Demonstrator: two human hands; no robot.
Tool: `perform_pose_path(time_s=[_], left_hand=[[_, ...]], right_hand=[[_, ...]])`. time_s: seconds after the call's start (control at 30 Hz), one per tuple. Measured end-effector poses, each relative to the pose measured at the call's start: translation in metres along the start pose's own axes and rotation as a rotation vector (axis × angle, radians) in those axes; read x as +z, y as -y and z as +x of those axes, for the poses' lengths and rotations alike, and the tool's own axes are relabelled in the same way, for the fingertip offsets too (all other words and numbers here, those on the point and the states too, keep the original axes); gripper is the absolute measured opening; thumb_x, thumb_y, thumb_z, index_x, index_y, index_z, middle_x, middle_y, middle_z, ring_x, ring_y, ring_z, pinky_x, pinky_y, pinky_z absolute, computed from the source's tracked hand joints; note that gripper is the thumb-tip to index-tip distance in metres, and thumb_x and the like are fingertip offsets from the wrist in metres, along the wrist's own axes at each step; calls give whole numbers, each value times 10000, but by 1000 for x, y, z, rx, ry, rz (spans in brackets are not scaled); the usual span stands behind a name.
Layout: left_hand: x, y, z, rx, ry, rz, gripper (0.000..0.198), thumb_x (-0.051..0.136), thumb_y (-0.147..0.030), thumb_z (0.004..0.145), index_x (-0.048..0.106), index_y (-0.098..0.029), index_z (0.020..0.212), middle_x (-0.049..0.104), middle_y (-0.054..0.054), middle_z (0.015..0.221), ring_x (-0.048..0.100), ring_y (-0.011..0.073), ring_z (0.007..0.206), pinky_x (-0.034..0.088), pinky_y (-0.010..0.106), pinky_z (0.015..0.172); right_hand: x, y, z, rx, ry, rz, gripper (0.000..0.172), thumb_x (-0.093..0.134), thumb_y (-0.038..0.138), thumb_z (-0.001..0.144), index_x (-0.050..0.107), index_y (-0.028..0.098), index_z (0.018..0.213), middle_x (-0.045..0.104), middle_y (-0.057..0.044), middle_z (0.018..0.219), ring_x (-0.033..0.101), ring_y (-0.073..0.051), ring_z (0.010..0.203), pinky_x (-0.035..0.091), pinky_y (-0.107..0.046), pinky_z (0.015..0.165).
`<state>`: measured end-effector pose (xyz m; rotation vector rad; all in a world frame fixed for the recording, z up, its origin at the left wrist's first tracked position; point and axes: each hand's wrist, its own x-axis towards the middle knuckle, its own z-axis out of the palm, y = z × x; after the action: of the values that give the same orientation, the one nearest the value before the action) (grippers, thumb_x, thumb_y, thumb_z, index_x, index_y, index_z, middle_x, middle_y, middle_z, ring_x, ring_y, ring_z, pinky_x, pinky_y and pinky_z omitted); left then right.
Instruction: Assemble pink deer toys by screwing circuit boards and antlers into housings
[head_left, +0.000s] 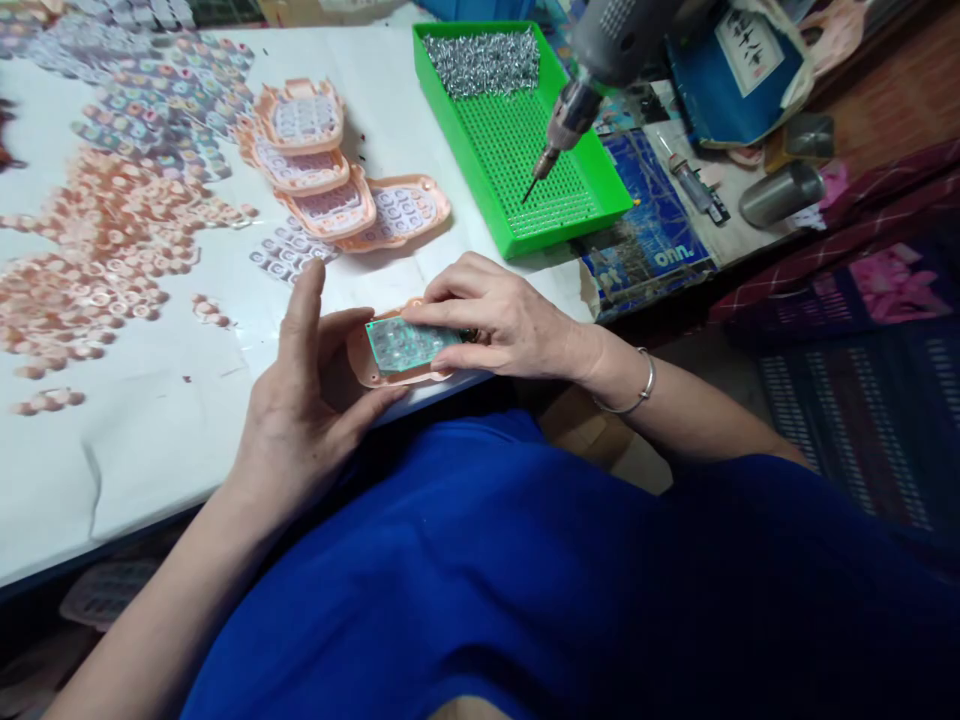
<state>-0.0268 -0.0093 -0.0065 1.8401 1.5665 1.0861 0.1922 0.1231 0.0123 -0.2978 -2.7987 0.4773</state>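
Observation:
A peach plastic shell [367, 368] lies at the table's near edge, cupped from below and the left by my left hand [311, 395], whose index finger points up. A green circuit board [405, 343] rests in the shell. My right hand [499, 322] lies over the board's right side, fingers curled and pressing on it. A silver bangle [637, 390] circles my right wrist.
Several finished peach keypad shells [330, 170] overlap further back. Heaps of small peach buttons [97, 250] and printed key caps [150, 90] cover the left. A green tray [517, 140] holds screws [484, 62]; an electric screwdriver [570, 115] hangs above it. Clutter lies right.

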Motion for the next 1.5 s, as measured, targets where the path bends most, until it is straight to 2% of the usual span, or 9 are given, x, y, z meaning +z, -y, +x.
perform_pose_path(time_s=[0.33, 0.8, 0.87, 0.97, 1.1, 1.17, 1.27, 1.37, 1.5], left_hand=[[1, -3, 0, -8, -9, 14, 1007, 777, -390, 828, 143, -308, 1607, 695, 106, 1270, 714, 233, 1069, 604, 404, 919], [-3, -4, 1, 78, 28, 68, 958, 715, -397, 886, 96, -317, 1613, 682, 103, 1261, 712, 218, 1063, 612, 376, 892], [-2, -5, 1, 123, 5, 116, 933, 706, -409, 892, 125, -283, 1611, 642, 136, 1293, 682, 241, 1121, 597, 409, 928], [1, -9, 4, 287, -91, 304, 757, 731, -393, 874, 373, -202, 1513, 569, 193, 1340, 586, 319, 1249, 538, 502, 1011], [9, -17, 13, 508, -78, 427, 333, 698, -238, 900, 576, -212, 1209, 669, 106, 1080, 666, 263, 1000, 589, 421, 836], [12, -18, 16, 554, -64, 420, 272, 659, -179, 916, 578, -231, 1171, 684, 70, 970, 679, 240, 903, 600, 385, 749], [14, -17, 19, 607, -89, 442, 282, 638, -134, 917, 584, -245, 1171, 692, 56, 924, 693, 239, 867, 618, 425, 781], [14, -13, 19, 645, -104, 505, 236, 638, -119, 912, 606, -232, 1117, 700, 46, 887, 704, 246, 820, 602, 523, 883], [14, -12, 21, 678, -148, 562, 179, 673, -129, 895, 626, -207, 1050, 695, 58, 899, 705, 247, 829, 601, 529, 887]], right_hand=[[-3, -1, 3, -3, -27, 80, 546, 412, 588, 1018, 640, 160, 1268, 586, -85, 1108, 507, -210, 1050, 443, -429, 960], [-12, 7, 9, 30, 53, 52, 340, 543, 438, 1007, 679, 182, 1185, 554, -69, 1036, 484, -214, 981, 437, -422, 925], [-12, 8, 10, 38, 72, 37, 338, 569, 431, 994, 681, 172, 1181, 557, -73, 1044, 481, -215, 979, 439, -412, 924], [-15, 10, 12, 53, 99, 9, 333, 614, 406, 970, 685, 156, 1178, 567, -84, 1049, 478, -223, 981, 441, -401, 924], [-16, 14, 14, 73, 119, -16, 316, 638, 366, 956, 694, 146, 1176, 590, -91, 1016, 482, -224, 958, 446, -376, 898], [-13, 15, 15, 78, 116, -25, 342, 636, 353, 955, 681, 123, 1204, 612, -100, 1015, 494, -225, 948, 452, -372, 888], [-8, 15, 13, 52, 76, -38, 408, 610, 358, 969, 631, 72, 1260, 659, -130, 1048, 533, -231, 972, 472, -377, 902], [-12, 15, 6, -44, -112, -61, 385, 549, 384, 1004, 618, 70, 1216, 693, -130, 1081, 585, -212, 1005, 501, -362, 944], [-46, 15, -2, 76, -855, -166, 311, 502, 417, 1025, 594, 159, 1173, 655, -118, 1192, 581, -200, 1198, 469, -402, 1084]])
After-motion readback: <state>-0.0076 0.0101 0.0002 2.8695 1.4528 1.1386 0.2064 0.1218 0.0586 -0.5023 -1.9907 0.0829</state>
